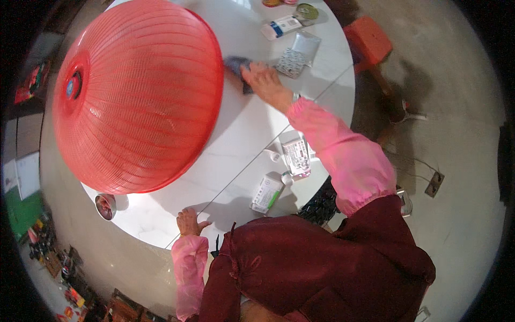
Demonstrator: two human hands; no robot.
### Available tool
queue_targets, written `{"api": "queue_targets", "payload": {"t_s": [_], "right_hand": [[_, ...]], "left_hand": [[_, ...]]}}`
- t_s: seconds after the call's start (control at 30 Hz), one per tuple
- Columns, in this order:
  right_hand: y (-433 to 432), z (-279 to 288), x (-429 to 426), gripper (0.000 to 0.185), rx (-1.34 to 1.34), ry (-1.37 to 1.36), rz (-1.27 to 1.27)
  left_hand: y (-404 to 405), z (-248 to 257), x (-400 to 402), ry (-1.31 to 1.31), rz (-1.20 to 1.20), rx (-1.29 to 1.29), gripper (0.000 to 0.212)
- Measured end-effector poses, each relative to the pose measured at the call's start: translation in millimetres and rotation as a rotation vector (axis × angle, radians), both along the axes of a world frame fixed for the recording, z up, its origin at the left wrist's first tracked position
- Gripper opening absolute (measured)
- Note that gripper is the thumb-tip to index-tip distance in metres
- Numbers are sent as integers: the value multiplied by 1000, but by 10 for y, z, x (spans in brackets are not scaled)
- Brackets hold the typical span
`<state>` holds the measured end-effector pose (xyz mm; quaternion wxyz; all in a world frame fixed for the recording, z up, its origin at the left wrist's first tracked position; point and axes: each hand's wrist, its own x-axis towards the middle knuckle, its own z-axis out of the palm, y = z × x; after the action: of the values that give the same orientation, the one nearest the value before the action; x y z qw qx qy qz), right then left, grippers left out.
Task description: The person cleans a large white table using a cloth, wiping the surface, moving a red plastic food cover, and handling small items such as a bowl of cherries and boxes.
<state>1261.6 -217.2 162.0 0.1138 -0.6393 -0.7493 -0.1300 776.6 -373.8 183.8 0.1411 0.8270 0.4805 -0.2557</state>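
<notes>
My right hand [265,82] reaches out over the white round table [229,157] and presses on a dark blue cloth [237,64], which lies partly beneath the fingers. Just left of it stands a large red mesh food cover [149,96], domed and ribbed. My left hand [189,222] rests on the near left edge of the table, fingers spread, with nothing seen in it. Pink sleeve covers are on both forearms. Beyond my right hand lie a patterned packet [291,62] and a clear plastic bag [309,45].
Near me stand a white and green box [267,195], a printed box [297,157] and a small white cup [274,155]. A bowl [105,207] sits at the left rim. Farther off are a blue and white carton [281,27] and a green tin [307,13]. An orange stool [370,40] stands beyond the table.
</notes>
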Motion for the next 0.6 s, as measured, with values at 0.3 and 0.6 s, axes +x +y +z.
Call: {"api": "queue_targets", "payload": {"t_s": [0.3,0.6], "right_hand": [[-1011,611,70,23,-225,57,57],[-1262,295,1246,18,-144,237,-296]], "left_hand": [[89,108,147,121,15,-102,68],[39,7,35,123,17,-82,66]]}}
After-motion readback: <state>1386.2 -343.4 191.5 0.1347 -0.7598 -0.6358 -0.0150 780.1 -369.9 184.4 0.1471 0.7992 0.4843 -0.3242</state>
